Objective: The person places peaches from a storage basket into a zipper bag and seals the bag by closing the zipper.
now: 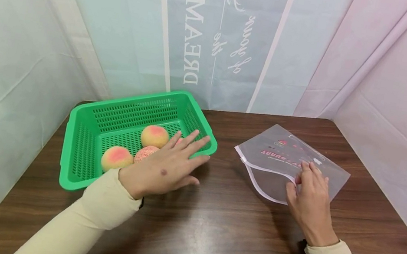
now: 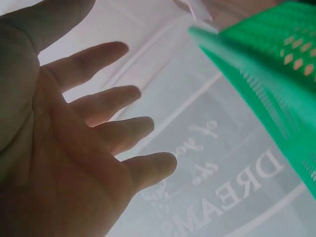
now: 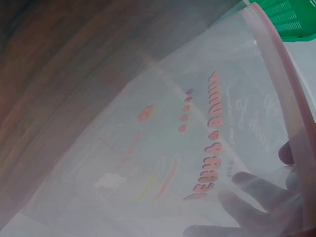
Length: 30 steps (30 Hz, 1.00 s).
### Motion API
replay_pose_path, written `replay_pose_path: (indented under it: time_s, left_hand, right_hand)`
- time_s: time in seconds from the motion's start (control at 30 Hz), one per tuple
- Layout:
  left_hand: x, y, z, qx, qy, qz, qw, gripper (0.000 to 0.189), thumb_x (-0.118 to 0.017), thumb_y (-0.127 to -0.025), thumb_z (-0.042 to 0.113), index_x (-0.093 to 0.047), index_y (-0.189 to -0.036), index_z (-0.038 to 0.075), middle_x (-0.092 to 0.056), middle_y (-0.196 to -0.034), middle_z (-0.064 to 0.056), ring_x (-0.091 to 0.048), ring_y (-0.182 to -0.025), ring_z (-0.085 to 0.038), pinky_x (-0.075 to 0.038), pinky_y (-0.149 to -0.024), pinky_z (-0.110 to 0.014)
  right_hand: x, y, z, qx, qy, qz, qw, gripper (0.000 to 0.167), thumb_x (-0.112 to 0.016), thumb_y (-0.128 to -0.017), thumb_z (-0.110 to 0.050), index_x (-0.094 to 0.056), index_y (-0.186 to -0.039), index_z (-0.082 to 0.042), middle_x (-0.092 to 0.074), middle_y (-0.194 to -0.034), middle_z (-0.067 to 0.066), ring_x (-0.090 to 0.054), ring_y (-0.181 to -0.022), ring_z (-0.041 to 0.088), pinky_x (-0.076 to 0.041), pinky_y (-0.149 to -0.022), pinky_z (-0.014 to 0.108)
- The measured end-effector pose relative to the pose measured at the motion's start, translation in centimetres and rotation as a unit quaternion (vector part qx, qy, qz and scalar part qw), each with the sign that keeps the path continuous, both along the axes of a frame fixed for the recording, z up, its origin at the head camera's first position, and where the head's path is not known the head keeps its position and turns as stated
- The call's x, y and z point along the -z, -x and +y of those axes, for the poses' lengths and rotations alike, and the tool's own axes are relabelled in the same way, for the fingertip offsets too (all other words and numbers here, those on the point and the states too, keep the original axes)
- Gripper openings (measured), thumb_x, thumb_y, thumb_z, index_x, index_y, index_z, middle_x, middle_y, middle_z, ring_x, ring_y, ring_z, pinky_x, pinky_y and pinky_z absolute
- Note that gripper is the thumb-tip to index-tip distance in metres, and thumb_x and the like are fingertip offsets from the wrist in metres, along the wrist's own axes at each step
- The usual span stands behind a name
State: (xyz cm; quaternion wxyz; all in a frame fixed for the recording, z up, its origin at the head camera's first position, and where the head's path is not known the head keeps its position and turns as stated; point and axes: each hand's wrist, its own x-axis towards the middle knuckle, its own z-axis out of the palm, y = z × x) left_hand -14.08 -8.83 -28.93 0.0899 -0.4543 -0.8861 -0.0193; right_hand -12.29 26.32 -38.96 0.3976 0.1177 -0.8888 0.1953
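My right hand (image 1: 311, 200) pinches a clear zip bag (image 1: 280, 143) near its white slider edge, with the thumb at the opening. The mouth of the bag gapes toward me. Through the film in the right wrist view, fingers (image 3: 261, 195) show dimly beside pink lettering and small strawberry prints. With fingers spread, my left hand (image 1: 170, 166) hovers over the near right rim of a green basket (image 1: 73, 182), holding nothing. Inside lie several peaches, among them a yellow-pink peach (image 1: 154, 137) and a second peach (image 1: 117, 158); others are partly hidden by the hand.
Both hands work over a dark wooden table (image 1: 202, 241). A printed curtain (image 1: 217, 37) hangs at its back edge, with pale fabric walls on the left and right. The basket stands at the back left.
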Motion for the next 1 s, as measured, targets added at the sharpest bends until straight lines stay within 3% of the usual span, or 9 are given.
replay_pose_path:
  time_s: [0.13,0.37,0.57,0.83,1.0]
  left_hand:
    - [-0.7,0.3,-0.9,-0.012,-0.014,-0.007,0.9998,0.047,-0.073,-0.092,0.03,-0.062,-0.131,0.006,-0.037,-0.155,-0.022,-0.027,-0.145,-0.045,-0.023,-0.113,-0.062]
    - [-0.9,0.6,-2.1,-0.025,-0.034,-0.036,0.9985,0.038,-0.076,-0.09,0.025,-0.067,-0.121,0.007,-0.036,-0.155,-0.024,-0.024,-0.145,-0.047,-0.021,-0.112,-0.065]
    - [-1.2,1.1,-3.6,-0.036,-0.069,-0.031,0.9965,0.03,-0.081,-0.085,0.022,-0.066,-0.107,0.009,-0.041,-0.151,-0.026,-0.027,-0.143,-0.05,-0.022,-0.11,-0.068]
    - [-2.0,1.2,-5.1,-0.074,-0.062,-0.084,0.9918,0.021,-0.077,-0.088,0.017,-0.07,-0.107,0.013,-0.035,-0.155,-0.025,-0.018,-0.146,-0.049,-0.016,-0.11,-0.071]
    - [-2.0,1.2,-6.2,-0.089,-0.06,-0.093,0.9898,0.016,-0.078,-0.088,0.016,-0.067,-0.099,0.014,-0.036,-0.155,-0.024,-0.017,-0.147,-0.049,-0.013,-0.11,-0.073]
  right_hand:
    - [-0.1,0.1,0.0,0.0,-0.001,0.003,1.0,0.016,-0.062,-0.074,0.006,-0.05,-0.083,0.004,-0.063,-0.119,0.033,-0.056,-0.119,0.049,-0.034,-0.091,0.078]
    - [-0.2,0.0,-0.1,0.003,-0.001,0.002,1.0,0.015,-0.062,-0.074,0.006,-0.05,-0.083,0.003,-0.063,-0.119,0.033,-0.056,-0.118,0.049,-0.035,-0.091,0.078]
    - [-0.2,0.0,-0.1,0.003,0.001,-0.004,1.0,0.016,-0.063,-0.074,0.006,-0.049,-0.083,0.003,-0.062,-0.12,0.034,-0.055,-0.119,0.049,-0.033,-0.092,0.079]
    - [-0.2,0.0,-0.2,0.006,0.005,-0.009,0.9999,0.016,-0.063,-0.074,0.007,-0.049,-0.082,0.003,-0.062,-0.121,0.034,-0.055,-0.12,0.049,-0.033,-0.093,0.078]
    - [-0.2,0.0,-0.1,0.005,0.004,-0.005,1.0,0.016,-0.063,-0.074,0.007,-0.05,-0.082,0.003,-0.062,-0.121,0.033,-0.055,-0.12,0.048,-0.034,-0.092,0.078]
